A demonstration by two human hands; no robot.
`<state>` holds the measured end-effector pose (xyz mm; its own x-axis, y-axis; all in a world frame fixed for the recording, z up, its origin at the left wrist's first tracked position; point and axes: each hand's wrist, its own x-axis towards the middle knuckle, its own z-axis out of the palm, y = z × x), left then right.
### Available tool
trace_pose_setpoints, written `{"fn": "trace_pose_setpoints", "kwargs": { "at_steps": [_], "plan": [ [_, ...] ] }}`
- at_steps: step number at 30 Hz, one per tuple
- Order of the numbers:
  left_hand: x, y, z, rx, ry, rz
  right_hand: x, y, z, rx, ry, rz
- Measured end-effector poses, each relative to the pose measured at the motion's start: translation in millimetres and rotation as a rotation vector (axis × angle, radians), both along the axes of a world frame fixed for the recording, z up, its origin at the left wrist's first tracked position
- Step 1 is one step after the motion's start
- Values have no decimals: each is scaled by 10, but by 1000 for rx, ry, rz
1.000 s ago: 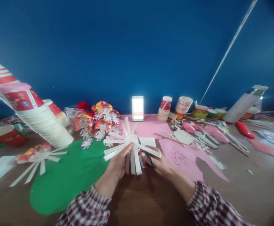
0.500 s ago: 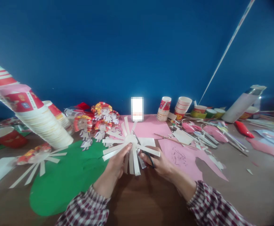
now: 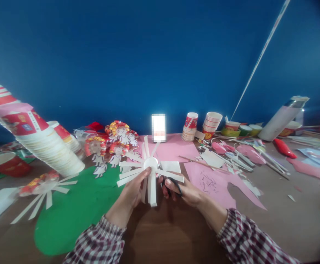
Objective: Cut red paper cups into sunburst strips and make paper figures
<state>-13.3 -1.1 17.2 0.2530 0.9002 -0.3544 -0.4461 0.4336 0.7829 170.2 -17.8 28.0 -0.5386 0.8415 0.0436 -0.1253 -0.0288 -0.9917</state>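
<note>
A paper cup cut into strips spreads like a flower around its round base, at the middle of the view. My left hand grips it from the left, thumb pressed near the base. My right hand is closed on black-handled scissors, held just right of the cup. Their blades are mostly hidden behind the strips. Behind the strips is a white piece of paper. At left, another cut cup, with red and yellow curls, rests partly over a green paper sheet.
Tall stacks of paper cups lean at left. Behind my left hand stand curled cup figures. Pink paper, scraps and sticks cover the right side. Two cup stacks and a white flask stand at the back.
The scissors have shifted from over the cut cup's front to behind its strips, so their blades no longer show clearly. The cup has turned slightly. My left hand still grips it.
</note>
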Motion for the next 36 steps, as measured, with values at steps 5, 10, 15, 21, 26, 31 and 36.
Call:
{"fn": "trace_pose_setpoints", "kwargs": {
  "at_steps": [5, 10, 15, 21, 26, 31, 36],
  "plan": [
    [10, 3, 33, 3, -49, 31, 0, 4, -4, -8, -8, -7],
    [-19, 34, 85, -25, -108, 165, -5, 27, -10, -54, -9, -69],
    [-90, 78, 90, -29, -166, 231, -48, 78, -94, 31, -62, -229],
    [-84, 82, 97, -10, -177, 215, -102, 34, -201, 23, -171, -165],
    [-69, 64, 124, 33, -209, 101, -91, -9, -173, 94, -191, -101],
    [-42, 48, 141, 67, -189, 61, -107, -23, -133, 52, -155, -105],
    [25, 33, 125, 2, -176, 77, -138, -22, -145, -1, -86, -98]
  ]
}}
